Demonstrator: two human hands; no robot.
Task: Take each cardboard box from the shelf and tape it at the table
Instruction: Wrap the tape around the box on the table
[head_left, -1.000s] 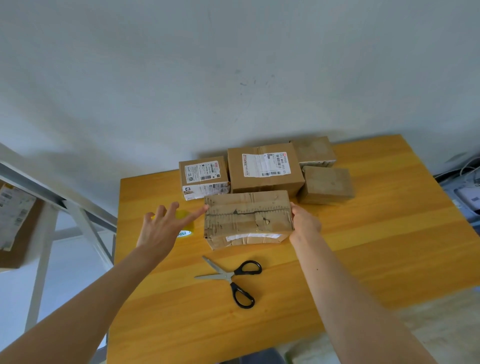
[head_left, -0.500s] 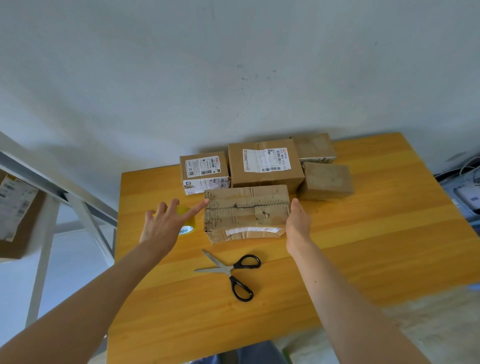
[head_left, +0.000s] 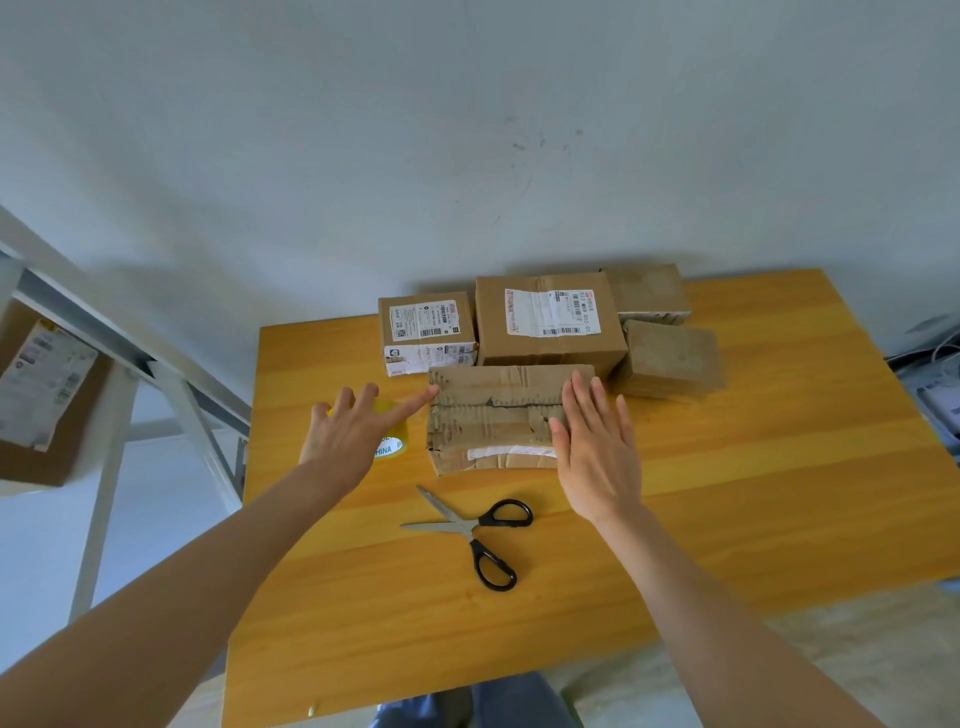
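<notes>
Placement of the worn box (head_left: 493, 415) was on the table (head_left: 779, 467), directly between the two hands, with its ragged top seam facing up. This orientation presumably exposed the seam for taping.

The right hand (head_left: 595, 447) lay flat on the right end of the box with fingers straight and together, gripping nothing. Its likely purpose was to press the flaps down and stop the box from sliding.

The left hand (head_left: 350, 434) was open with fingers spread. Its index fingertip touched the upper left corner of the box, and its palm was above the yellow tape roll (head_left: 392, 448). Contact between palm and roll could not be determined. The roll sat just left of the box, probably for immediate pickup.

The scissors (head_left: 475, 530) lay nearer the person than both hands, blades parted, within reach for cutting.

Count:
- Five boxes on the table: the worn box, plus a group of four boxes (head_left: 545, 325) just beyond the fingertips
- One further box (head_left: 41, 395) on the shelf (head_left: 176, 384), well to the left of the left hand
- One tape roll
- One pair of scissors
</notes>
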